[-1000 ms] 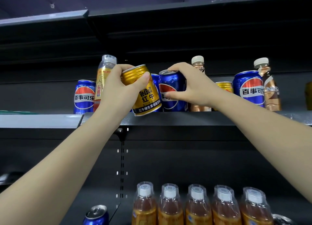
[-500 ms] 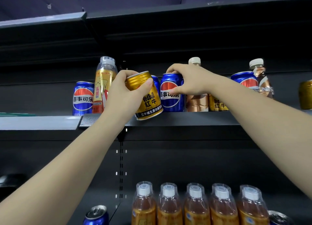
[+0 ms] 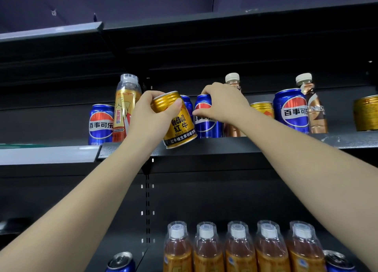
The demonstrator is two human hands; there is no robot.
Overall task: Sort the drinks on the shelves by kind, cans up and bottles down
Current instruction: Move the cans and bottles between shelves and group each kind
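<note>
Left hand (image 3: 147, 118) fingers wrap gold can (image 3: 178, 122), tilted, base over upper shelf (image 3: 245, 144) lip. Right hand (image 3: 223, 104) fingers grip blue can (image 3: 206, 124) just beside, upright.

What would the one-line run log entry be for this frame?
left hand: grips tilted gold can over upper shelf edge | right hand: holds blue can standing on shelf | bottles remain up
</note>
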